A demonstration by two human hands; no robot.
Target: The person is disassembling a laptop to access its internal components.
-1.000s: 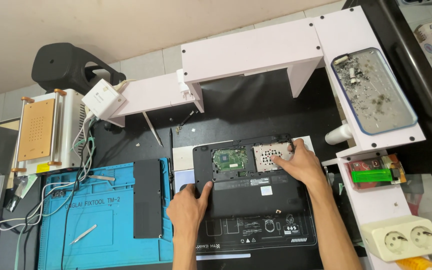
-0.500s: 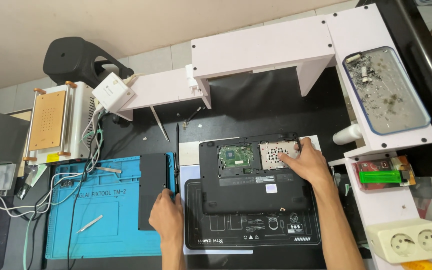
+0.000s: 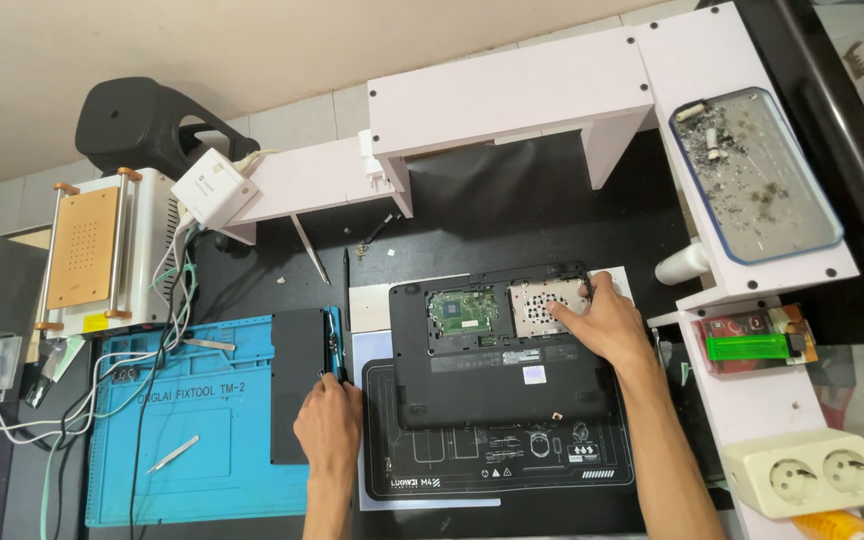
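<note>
Laptop (image 3: 502, 360): lying bottom-up on a black work mat (image 3: 497, 460), near the middle of the dark bench; long axis running left to right, far edge towards the white shelf.
Open bay: service cover off along the far edge, with a green circuit board (image 3: 463, 310) on the left and a silvery perforated part (image 3: 542, 305) on the right.
Right hand (image 3: 602, 325): resting palm-down on the far right corner of the laptop, fingers spread flat over the silvery part, gripping nothing.
Left hand (image 3: 330, 420): at the left of the laptop, fingers curled on the near end of a flat black panel (image 3: 299, 380) with a blue strip along its right edge; cannot tell how firmly held.
Black panel: long axis running near to far, lying on the blue repair mat (image 3: 182, 430), just beside the laptop's left edge.
Edges: white shelf (image 3: 512, 95) standing beyond the laptop, its right-hand leg and a white socket block (image 3: 807, 475) close on the right.
Open room: dark bench between the laptop's far edge and the shelf, holding only tweezers (image 3: 309, 250) and a few small parts; blue mat to the left carrying cables and another pair of tweezers (image 3: 174, 452).
</note>
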